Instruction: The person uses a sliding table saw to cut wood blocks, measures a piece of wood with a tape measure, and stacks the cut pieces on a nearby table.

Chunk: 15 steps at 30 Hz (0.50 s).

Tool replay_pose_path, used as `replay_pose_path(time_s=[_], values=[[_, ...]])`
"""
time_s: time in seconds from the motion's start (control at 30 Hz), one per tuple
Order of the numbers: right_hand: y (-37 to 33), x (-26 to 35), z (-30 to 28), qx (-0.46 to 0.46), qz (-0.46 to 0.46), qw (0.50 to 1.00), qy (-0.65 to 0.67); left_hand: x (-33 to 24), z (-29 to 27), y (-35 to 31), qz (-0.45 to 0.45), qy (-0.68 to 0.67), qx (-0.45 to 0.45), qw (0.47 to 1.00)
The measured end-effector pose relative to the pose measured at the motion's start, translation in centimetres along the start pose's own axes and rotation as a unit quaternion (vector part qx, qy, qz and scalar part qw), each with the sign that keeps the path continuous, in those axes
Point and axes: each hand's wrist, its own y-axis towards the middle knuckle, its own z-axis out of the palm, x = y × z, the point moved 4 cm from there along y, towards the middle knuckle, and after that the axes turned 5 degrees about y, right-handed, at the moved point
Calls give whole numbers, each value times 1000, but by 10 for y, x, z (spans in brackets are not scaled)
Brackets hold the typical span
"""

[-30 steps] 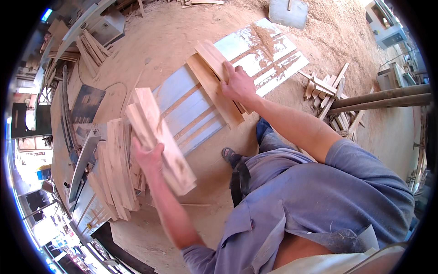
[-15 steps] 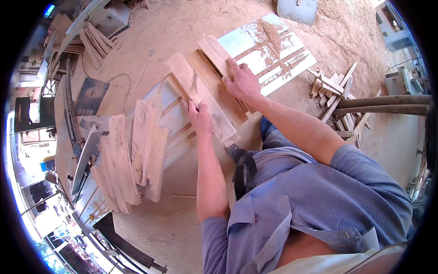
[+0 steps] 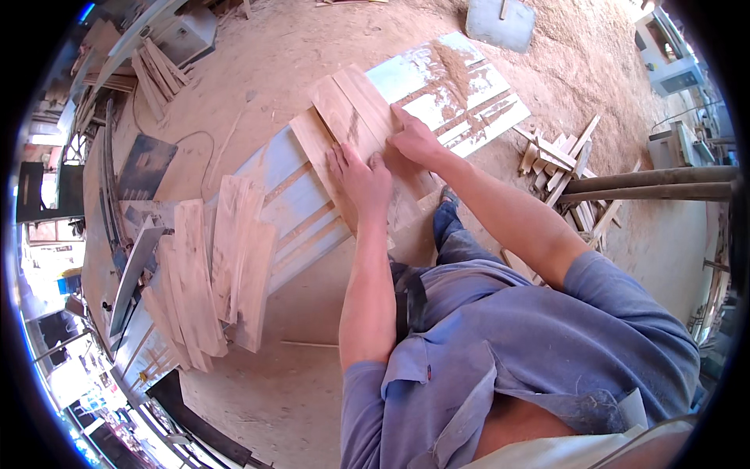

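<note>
Several pale wooden boards [image 3: 334,108] lie in a small overlapping stack on a long white slatted table [image 3: 293,173], slanting away from me. Two of the upper ones are side by side, and the edge of another board [image 3: 310,139] shows below them on the left. My left hand [image 3: 363,181] rests on the boards with its fingers stretched out and its thumb apart. At the stack's right edge is my right hand [image 3: 416,141], fingers extended against the wood and thumb spread. The near ends of the boards are partly hidden by my left hand and forearm.
More loose boards [image 3: 199,273] are piled at the table's left end. Sawdust [image 3: 451,74] covers its far right part. Scrap wood [image 3: 566,160] and two thick pipes [image 3: 648,184] are at the right. A dark flat panel [image 3: 148,166] lies on the floor at the left.
The upper left board has shifted rightward against the right one, covering the gap between them. My left hand has gone from gripping its edge to lying on top.
</note>
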Motion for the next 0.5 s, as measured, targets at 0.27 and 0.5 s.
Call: replay_pose_path(time_s=[0.27,0.5], values=[[-15,6,6,-16,36,998,-45,80,-18,-42,-19,32,-27,999],[-4,-9,7,-13,-35,999,-22,79,-22,-31,-19,-101,-49,993]])
